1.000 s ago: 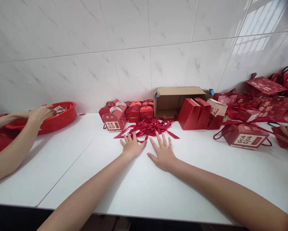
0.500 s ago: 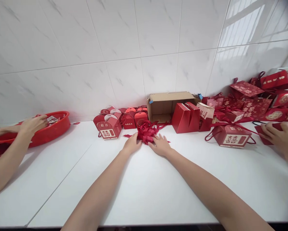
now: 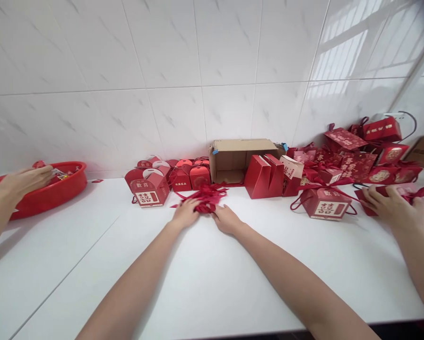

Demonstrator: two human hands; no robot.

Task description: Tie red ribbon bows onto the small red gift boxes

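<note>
A tangled bunch of red ribbons (image 3: pixel 206 196) lies on the white table in front of me. My left hand (image 3: pixel 186 213) closes on its left side, with the fingertips partly buried among the loops. At the near right edge of the bunch, my right hand (image 3: pixel 228 219) grips some ribbon, fingers curled in and thumb on top. Just beyond the bunch stand small red gift boxes (image 3: pixel 180 177). A larger red gift box with a white label (image 3: pixel 148 191) sits to the left of them.
Behind lies an open cardboard box (image 3: pixel 229 163), with tall red boxes (image 3: pixel 263 177) beside it. One handled gift box (image 3: pixel 327 203) and piled boxes (image 3: pixel 360 151) occupy the right. Other people's hands work at a red basin (image 3: pixel 66 186) and a red package (image 3: pixel 371 196).
My hands have drawn the ribbon bunch slightly nearer, and my right fingers have curled from spread to closed. The view has shifted right. The person at right has brought more red ribbon into view.
</note>
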